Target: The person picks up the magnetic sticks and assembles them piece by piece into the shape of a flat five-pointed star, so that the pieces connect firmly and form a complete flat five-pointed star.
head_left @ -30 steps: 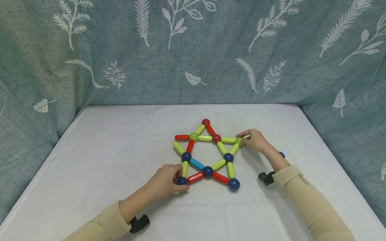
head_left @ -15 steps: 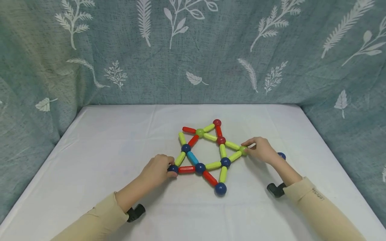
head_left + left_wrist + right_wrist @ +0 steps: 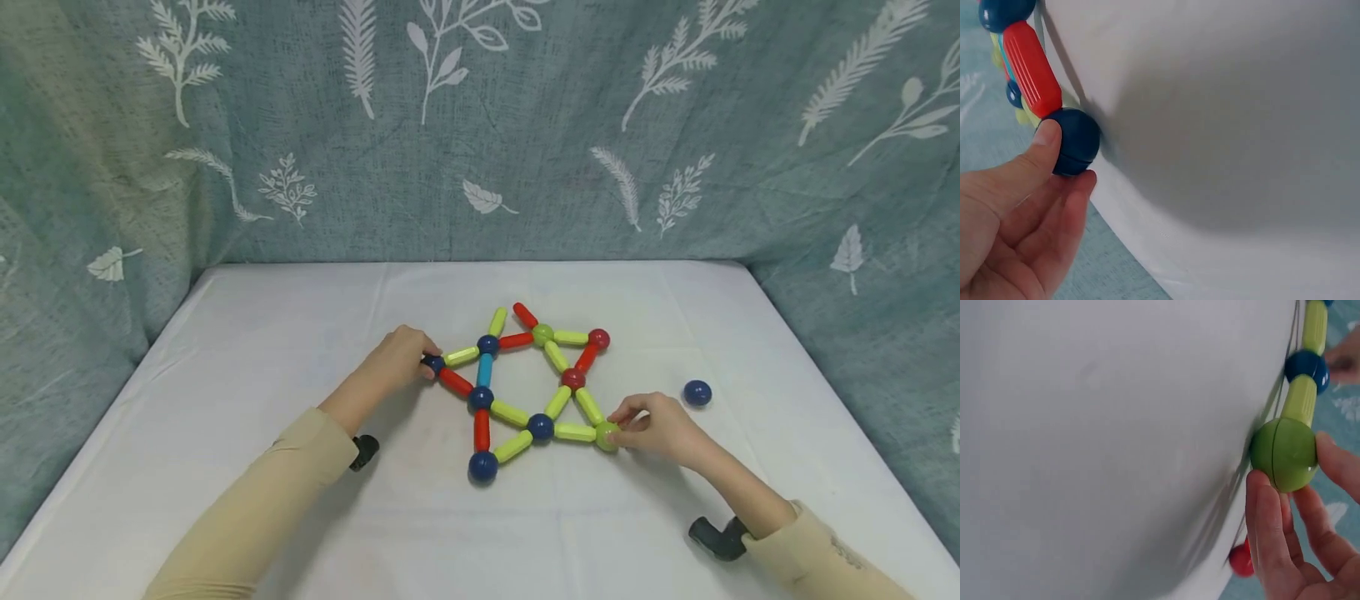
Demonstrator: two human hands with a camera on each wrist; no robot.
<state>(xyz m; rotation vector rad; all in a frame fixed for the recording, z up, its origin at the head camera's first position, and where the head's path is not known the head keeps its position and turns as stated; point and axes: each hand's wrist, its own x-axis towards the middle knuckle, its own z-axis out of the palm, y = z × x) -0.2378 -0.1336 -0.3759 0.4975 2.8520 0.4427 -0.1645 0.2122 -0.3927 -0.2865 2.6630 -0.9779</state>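
A flat star-like frame of rods and balls, apparently a magnetic building set, lies on the white cloth. My left hand (image 3: 393, 358) pinches the dark blue ball (image 3: 1079, 144) at its left point between thumb and fingers. At the right point, my right hand (image 3: 656, 425) grips a green ball (image 3: 1294, 456). A blue rod (image 3: 485, 370) and several red and yellow-green rods join the balls. At the far side, a yellow-green rod (image 3: 498, 322) and a red rod (image 3: 525, 315) stick out with bare ends, slightly apart. Nearest the front is another dark blue ball (image 3: 483, 467).
A loose dark blue ball (image 3: 697, 393) sits on the white tablecloth (image 3: 420, 533), beyond my right hand. Behind the table hangs a green-blue curtain (image 3: 480, 142) with white leaf prints. Black wrist cameras (image 3: 718, 538) are worn below both hands.
The whole frame has turned clockwise. My left hand has gone away from me and slightly left with its ball; my right hand has come nearer with the green ball. Both keep their hold.
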